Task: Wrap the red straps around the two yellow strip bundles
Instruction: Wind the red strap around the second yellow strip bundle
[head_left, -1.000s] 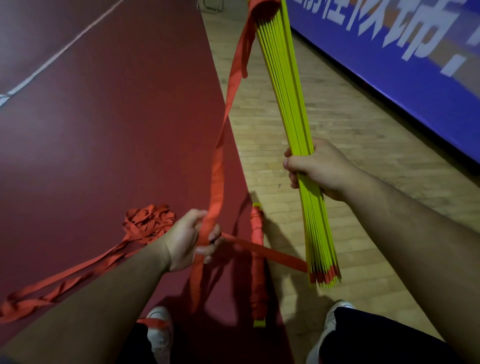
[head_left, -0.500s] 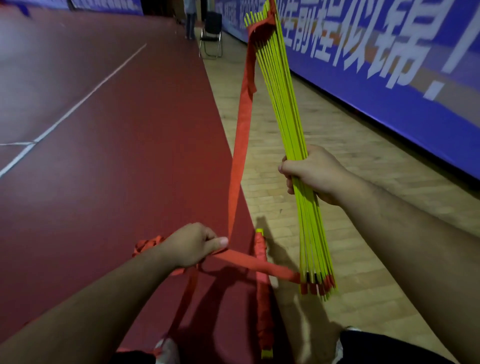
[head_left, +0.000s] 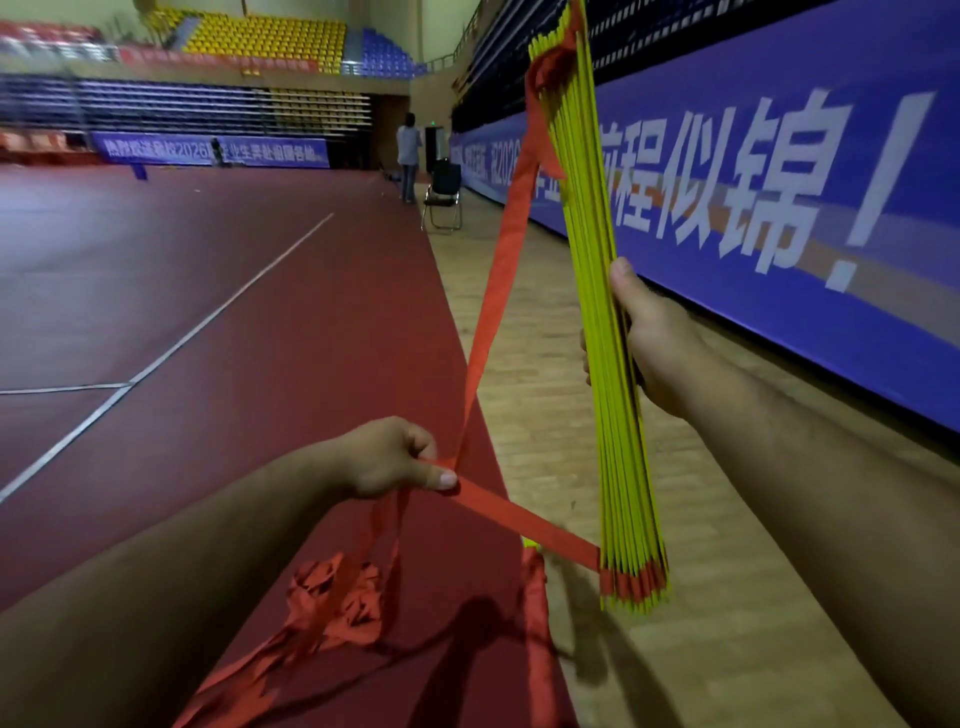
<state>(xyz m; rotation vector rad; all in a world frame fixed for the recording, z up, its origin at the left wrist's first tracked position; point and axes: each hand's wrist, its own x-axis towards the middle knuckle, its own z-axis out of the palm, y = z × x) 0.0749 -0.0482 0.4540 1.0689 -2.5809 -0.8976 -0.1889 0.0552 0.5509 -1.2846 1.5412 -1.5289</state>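
The task looks about half done. The right hand (head_left: 657, 345) is closed around the middle of one yellow strip bundle (head_left: 615, 441) and holds it nearly upright in the air, its lower tips well above the floor (head_left: 727, 649). This bundle is not yet wrapped: the upper red strap (head_left: 498, 291) only hangs from its top end, and the lower red strap (head_left: 530, 525) runs from its bottom end. Both come together at the left hand (head_left: 384, 462), which pinches them between thumb and curled fingers, apart from the bundle. Below that hand, much free strap lies as a loose heap (head_left: 332, 603) on the floor, so a long length remains to wind. The second bundle (head_left: 535, 623) lies on the floor between the arms; it seems already covered in red along its length, with only a yellow tip showing, though shadow makes this hard to confirm. What remains, in my judgement, is to wind the straps around the held bundle and secure them.
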